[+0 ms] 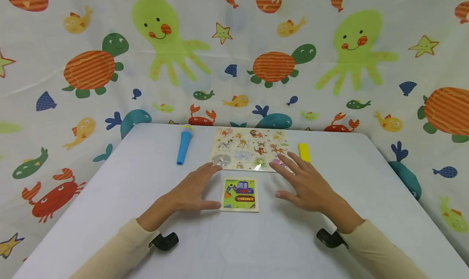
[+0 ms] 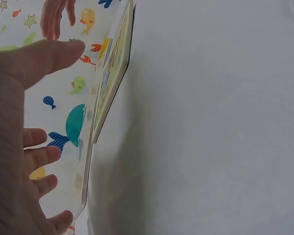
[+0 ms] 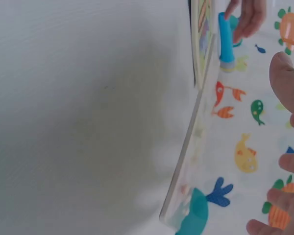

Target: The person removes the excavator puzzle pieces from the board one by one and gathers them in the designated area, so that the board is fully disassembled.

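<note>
Mic [image 1: 184,147] L of animal brd [image 1: 250,144]

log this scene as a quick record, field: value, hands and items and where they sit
left hand: holds nothing, fingers apart, left of the excavator puzzle
right hand: holds nothing, fingers spread, right of that puzzle
center item: square excavator puzzle, between the hands
behind it: animal puzzle board, near right corner hidden by the right hand in the head view
left of board: blue toy microphone, head pointing away from the person
right of board: yellow block
surface: white table
backdrop: sea-animal cloth
</note>
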A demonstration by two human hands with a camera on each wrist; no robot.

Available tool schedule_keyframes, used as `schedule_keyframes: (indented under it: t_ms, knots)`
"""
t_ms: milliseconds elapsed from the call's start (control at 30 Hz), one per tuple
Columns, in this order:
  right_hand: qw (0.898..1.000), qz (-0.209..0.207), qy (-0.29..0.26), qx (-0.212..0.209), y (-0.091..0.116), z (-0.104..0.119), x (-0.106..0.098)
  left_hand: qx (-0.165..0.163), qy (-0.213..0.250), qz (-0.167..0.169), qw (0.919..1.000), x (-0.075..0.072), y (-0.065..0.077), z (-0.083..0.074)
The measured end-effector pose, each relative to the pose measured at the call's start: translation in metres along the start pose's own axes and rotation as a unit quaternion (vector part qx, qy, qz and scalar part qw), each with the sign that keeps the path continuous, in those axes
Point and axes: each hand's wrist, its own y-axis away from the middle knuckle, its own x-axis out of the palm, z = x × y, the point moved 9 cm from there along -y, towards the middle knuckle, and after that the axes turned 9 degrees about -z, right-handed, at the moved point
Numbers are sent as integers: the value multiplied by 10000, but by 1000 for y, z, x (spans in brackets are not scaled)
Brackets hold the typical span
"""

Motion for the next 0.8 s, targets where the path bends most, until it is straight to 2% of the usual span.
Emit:
schedule_keyframes:
  t_ms: [133,233,500,567,800]
  knots:
    - [9998,31,-190,43,-8,6,2,-195,205,188,9994,5,4,3]
    - [9996,30,-282,58,-13,9,3,-186,220,287,9992,10,4,3]
    - [9978,-2,-651,114,-29,18,10,-152,-133,467,9987,23,6,4]
    - [9968,-43,-783,144,-33,19,10,-154,-174,432,9988,24,5,4]
    - [9885,27,-1368,645,-49,31,24,-157,-245,209,9994,27,1,3]
